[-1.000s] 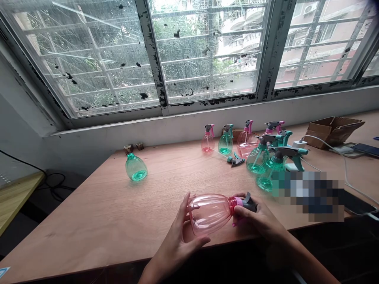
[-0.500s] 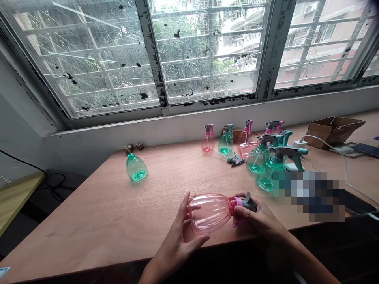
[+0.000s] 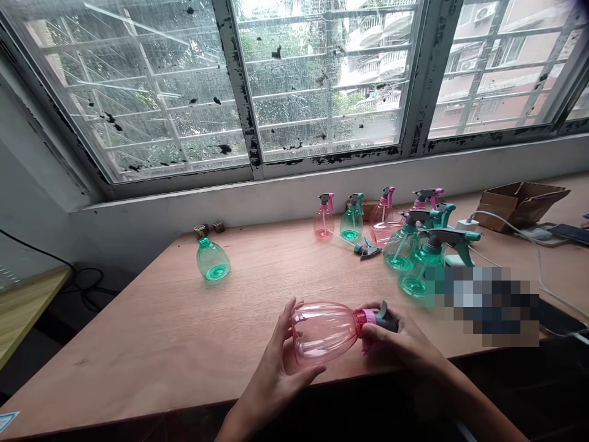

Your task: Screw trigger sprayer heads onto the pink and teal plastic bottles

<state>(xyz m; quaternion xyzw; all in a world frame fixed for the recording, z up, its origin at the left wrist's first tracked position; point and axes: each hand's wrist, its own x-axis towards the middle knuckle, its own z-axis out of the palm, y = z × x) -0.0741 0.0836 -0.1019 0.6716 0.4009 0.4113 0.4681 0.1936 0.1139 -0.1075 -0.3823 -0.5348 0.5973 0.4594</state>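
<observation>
A clear pink spray bottle [image 3: 324, 333] lies sideways between my hands, above the table's front edge. Its base points left, its grey and pink spray head [image 3: 385, 317] right. My left hand [image 3: 280, 359] cups the base, thumb below and fingers behind it. My right hand [image 3: 405, 341] is closed around the spray head and the pink collar, with the trigger partly hidden under the fingers. Off to the left stands a green bottle [image 3: 214, 261] without a spray head. A loose grey and teal spray head [image 3: 367, 249] with a thin tube lies further back on the table.
Several green and pink spray bottles [image 3: 399, 245] stand at the back right. Beyond them are an opened cardboard box [image 3: 518, 205], a white charger with a cable [image 3: 466, 224] and a phone [image 3: 570, 233]. A blurred patch covers something at right. Windows line the wall behind.
Almost nothing differs. Both hands keep hold of the pink spray bottle in nearly the same place, and the view has shifted very slightly.
</observation>
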